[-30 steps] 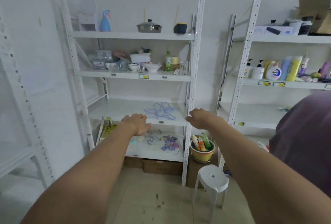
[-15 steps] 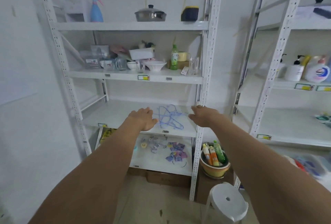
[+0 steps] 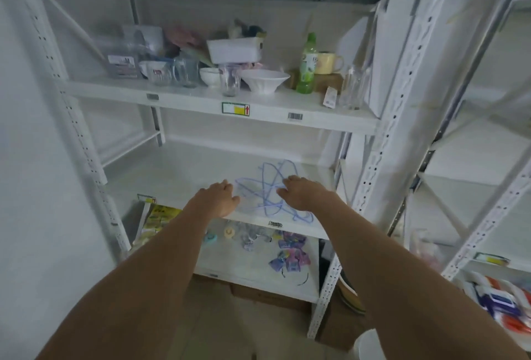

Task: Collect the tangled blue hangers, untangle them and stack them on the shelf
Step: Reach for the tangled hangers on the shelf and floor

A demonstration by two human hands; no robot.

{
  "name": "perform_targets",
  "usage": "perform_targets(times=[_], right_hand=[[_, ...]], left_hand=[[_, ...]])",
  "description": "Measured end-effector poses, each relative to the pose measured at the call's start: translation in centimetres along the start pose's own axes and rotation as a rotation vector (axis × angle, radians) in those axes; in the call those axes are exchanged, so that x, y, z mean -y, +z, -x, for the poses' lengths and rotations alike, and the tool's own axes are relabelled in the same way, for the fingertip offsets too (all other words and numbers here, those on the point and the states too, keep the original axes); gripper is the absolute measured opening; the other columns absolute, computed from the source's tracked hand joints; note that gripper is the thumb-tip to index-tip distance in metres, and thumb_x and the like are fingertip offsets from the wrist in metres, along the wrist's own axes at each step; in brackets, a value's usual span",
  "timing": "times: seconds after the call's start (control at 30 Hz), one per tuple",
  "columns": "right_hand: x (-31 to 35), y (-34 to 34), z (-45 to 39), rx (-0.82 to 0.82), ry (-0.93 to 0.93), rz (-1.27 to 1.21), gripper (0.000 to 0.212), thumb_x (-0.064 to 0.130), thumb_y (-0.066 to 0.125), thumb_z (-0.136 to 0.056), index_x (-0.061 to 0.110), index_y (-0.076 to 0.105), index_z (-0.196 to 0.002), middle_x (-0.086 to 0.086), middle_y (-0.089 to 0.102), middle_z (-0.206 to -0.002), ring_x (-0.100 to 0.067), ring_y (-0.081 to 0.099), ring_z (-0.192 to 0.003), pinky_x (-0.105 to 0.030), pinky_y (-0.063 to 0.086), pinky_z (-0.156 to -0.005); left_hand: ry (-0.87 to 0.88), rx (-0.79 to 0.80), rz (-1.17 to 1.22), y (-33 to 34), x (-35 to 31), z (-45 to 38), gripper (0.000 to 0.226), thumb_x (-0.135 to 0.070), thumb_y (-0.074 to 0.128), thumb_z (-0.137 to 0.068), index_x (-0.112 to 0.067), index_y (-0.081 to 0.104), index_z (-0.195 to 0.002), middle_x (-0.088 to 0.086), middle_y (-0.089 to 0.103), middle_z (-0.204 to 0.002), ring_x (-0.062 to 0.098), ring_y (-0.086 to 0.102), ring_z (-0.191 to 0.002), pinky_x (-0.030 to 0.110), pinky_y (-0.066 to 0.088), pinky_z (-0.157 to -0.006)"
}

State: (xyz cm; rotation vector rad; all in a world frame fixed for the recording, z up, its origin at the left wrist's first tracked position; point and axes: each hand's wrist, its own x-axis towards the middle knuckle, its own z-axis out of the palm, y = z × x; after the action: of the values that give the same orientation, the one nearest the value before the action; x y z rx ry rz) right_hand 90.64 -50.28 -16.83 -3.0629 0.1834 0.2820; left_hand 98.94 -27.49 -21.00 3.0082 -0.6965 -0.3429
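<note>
A tangle of thin blue hangers point(image 3: 267, 187) lies on the white middle shelf point(image 3: 178, 175), toward its front right. My left hand point(image 3: 215, 198) hovers palm down just left of the tangle, fingers loosely apart, holding nothing. My right hand point(image 3: 304, 191) rests over the right side of the tangle with fingers spread, its fingertips touching or just above the wires; no grip on a hanger is visible. Part of the tangle is hidden under my right hand.
The shelf above holds glasses point(image 3: 229, 80), a white bowl point(image 3: 264, 79), a green bottle point(image 3: 307, 65) and a yellow mug point(image 3: 327, 63). The lower shelf carries purple packets point(image 3: 290, 256). A perforated white upright point(image 3: 402, 95) stands right of the hangers. A second rack stands at the right.
The view has closed in on the rack. Both hands have moved forward over the middle shelf; my right hand went from the upright to the hanger tangle.
</note>
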Motion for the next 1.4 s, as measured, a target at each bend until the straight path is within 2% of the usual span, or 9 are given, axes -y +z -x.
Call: perform_targets(times=[0.2,0.37,0.53,0.63,0.73,0.9,1.03,1.13,1.4], right_hand=[[-0.7,0.7,-11.7,0.074,0.050,-0.004,0.060,0.046,0.027,-0.112,0.011,0.034,-0.160,-0.012,0.026,-0.169,-0.032,0.031,-0.153,-0.048,0.026,-0.124],[3.8,4.0,-20.6,0.135,-0.071,0.130,0.051,0.038,0.032,-0.111,0.009,0.042,-0.152,-0.018,0.036,-0.158,-0.039,0.041,-0.143,-0.050,0.037,-0.116],[16.1,8.1,-28.5,0.245,-0.302,0.094,0.056,0.041,0.033,-0.110,0.010,0.040,-0.155,-0.016,0.031,-0.162,-0.037,0.038,-0.146,-0.048,0.034,-0.119],[27.7,11.5,-29.9,0.331,-0.584,0.078,0.056,0.041,0.042,-0.108,0.008,0.042,-0.154,-0.017,0.038,-0.161,-0.034,0.043,-0.145,-0.044,0.036,-0.118],[35.8,15.1,-28.9,0.424,-0.856,0.204,0.057,0.040,0.034,-0.110,0.004,0.041,-0.154,-0.019,0.037,-0.161,-0.033,0.041,-0.146,-0.043,0.035,-0.119],[42.5,19.9,-25.5,0.506,-1.204,0.471,0.057,0.041,0.031,-0.110,0.007,0.040,-0.155,-0.015,0.037,-0.161,-0.034,0.042,-0.145,-0.046,0.037,-0.117],[44.8,24.1,-21.8,0.539,-1.396,0.612,0.056,0.041,0.034,-0.108,0.005,0.048,-0.149,-0.019,0.045,-0.155,-0.036,0.048,-0.140,-0.044,0.040,-0.115],[44.4,28.0,-18.1,0.501,-1.509,0.783,0.056,0.043,0.030,-0.107,0.009,0.051,-0.147,-0.017,0.046,-0.157,-0.033,0.043,-0.145,-0.052,0.027,-0.120],[38.8,38.1,-10.3,0.576,-1.787,1.111,0.055,0.040,0.027,-0.109,0.009,0.044,-0.151,-0.013,0.042,-0.159,-0.031,0.038,-0.146,-0.055,0.022,-0.123]], left_hand=[[-0.048,0.110,0.055,3.8,5.6,-8.9,0.065,-0.047,0.020,-0.108,-0.011,0.014,-0.163,0.004,0.004,-0.173,0.025,0.014,-0.157,0.050,0.022,-0.123],[-0.137,0.151,0.111,6.0,11.3,-13.9,0.064,-0.046,0.025,-0.108,-0.010,0.019,-0.161,0.007,0.010,-0.172,0.027,0.018,-0.156,0.051,0.024,-0.122],[-0.335,0.106,0.250,8.6,18.3,-13.4,0.058,-0.045,0.034,-0.107,-0.012,0.036,-0.154,0.015,0.031,-0.164,0.035,0.036,-0.148,0.047,0.036,-0.115],[-0.606,0.085,0.384,13.0,23.3,-7.4,0.056,-0.046,0.036,-0.106,-0.014,0.041,-0.152,0.012,0.038,-0.160,0.034,0.043,-0.143,0.048,0.038,-0.112],[-0.907,0.104,0.553,18.4,24.9,-0.1,0.052,-0.042,0.037,-0.108,-0.009,0.045,-0.148,0.015,0.042,-0.157,0.033,0.045,-0.142,0.047,0.040,-0.113],[-1.349,0.181,0.804,24.5,21.8,8.4,0.053,-0.034,0.051,-0.105,-0.009,0.045,-0.151,0.015,0.043,-0.158,0.032,0.043,-0.144,0.040,0.035,-0.117],[-1.586,0.009,0.938,27.2,17.1,12.1,0.054,-0.036,0.038,-0.110,-0.010,0.035,-0.157,0.015,0.034,-0.163,0.032,0.037,-0.147,0.041,0.032,-0.116],[-1.783,-0.048,1.003,29.7,12.2,14.3,0.052,-0.037,0.038,-0.110,-0.011,0.037,-0.155,0.016,0.039,-0.159,0.032,0.044,-0.142,0.042,0.038,-0.111],[-1.944,0.091,1.194,36.2,0.4,14.4,0.058,-0.045,0.030,-0.109,-0.011,0.034,-0.156,0.008,0.029,-0.167,0.027,0.030,-0.152,0.047,0.032,-0.120]])
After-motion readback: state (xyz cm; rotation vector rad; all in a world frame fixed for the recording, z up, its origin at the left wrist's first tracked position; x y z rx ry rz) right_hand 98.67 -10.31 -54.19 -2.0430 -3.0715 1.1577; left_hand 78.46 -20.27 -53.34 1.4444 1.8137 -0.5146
